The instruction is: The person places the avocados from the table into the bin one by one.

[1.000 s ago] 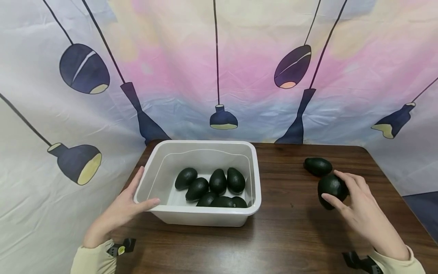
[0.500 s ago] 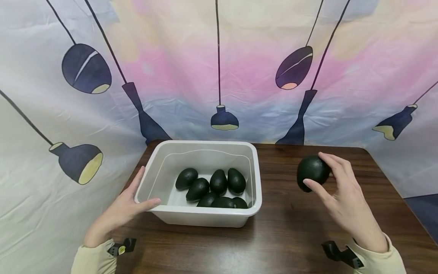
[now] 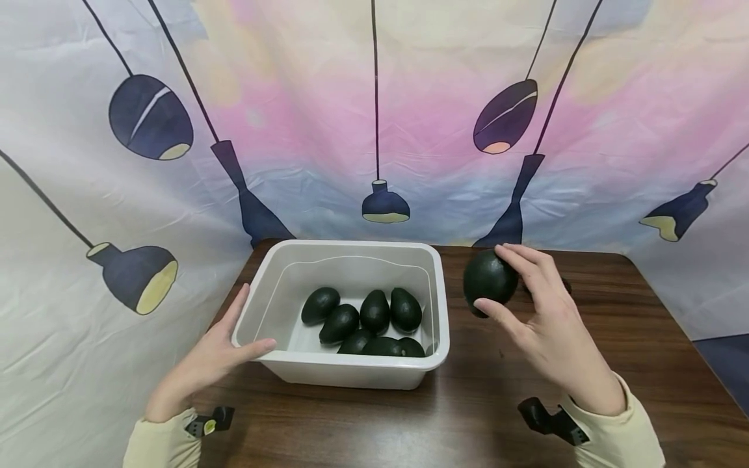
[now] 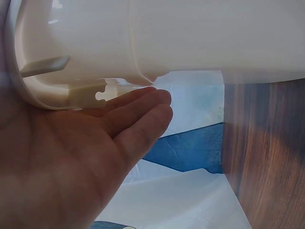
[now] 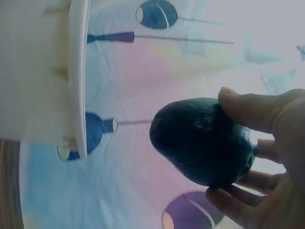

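Observation:
A dark green avocado is pinched between the thumb and fingers of my right hand, raised above the table just right of the white plastic bin. In the right wrist view the avocado has its narrower end toward the bin wall. My left hand rests at the bin's front left corner, its thumb over the rim. The left wrist view shows the straight fingers along the outside, beneath the rim. Several avocados lie inside the bin, some partly hidden by its front wall.
Another avocado sits toward the back right of the brown wooden table, mostly hidden behind my right hand. A cloth printed with lamps hangs right behind the table's back edge.
My right hand has lifted the avocado and carried it left and toward the back, close to the bin. The left hand and bin have stayed in place.

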Demonstrator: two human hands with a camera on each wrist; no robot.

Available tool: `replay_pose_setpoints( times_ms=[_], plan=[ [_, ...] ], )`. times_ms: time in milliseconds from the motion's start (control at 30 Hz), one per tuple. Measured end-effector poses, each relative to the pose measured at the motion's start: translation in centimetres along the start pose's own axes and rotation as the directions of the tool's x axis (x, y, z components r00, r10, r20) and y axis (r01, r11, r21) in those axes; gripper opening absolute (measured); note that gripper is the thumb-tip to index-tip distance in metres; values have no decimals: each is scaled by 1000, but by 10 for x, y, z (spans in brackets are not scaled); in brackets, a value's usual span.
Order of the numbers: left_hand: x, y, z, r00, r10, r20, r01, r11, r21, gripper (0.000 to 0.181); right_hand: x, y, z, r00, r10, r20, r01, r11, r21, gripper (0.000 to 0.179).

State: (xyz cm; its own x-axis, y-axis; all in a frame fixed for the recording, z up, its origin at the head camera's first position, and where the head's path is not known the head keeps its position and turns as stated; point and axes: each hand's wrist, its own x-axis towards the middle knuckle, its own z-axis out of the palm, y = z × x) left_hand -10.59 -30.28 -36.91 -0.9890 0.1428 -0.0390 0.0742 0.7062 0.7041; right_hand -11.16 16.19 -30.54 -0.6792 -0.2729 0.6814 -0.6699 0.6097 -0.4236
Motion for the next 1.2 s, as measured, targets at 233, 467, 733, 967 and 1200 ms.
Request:
replay_pose_setpoints(
  times_ms=[233,467,733,967,1200],
  plan=[
    [1,1,-1,1000,7,-1,-7,1000,-7,101,15,-17,16,989,-139,-49,144,982,121,65],
    [2,-1,1,1000,-3,9,3,1000,-24,100,25,-29,33,982,-188,-24,189,970,151,65],
    [2,-1,2,1000,-11,11,12,1000,-21,100,29,-31,51,974,-228,1,223,955,196,68],
    [1,-1,2,1000,-18,8,18,1000,-18,100,31,-34,58,970,-241,30,228,948,222,68],
    [-1,-1,2,1000,-28,12,28,999,-16,100,31,-35,61,970,-239,51,222,950,220,68]
  ],
)
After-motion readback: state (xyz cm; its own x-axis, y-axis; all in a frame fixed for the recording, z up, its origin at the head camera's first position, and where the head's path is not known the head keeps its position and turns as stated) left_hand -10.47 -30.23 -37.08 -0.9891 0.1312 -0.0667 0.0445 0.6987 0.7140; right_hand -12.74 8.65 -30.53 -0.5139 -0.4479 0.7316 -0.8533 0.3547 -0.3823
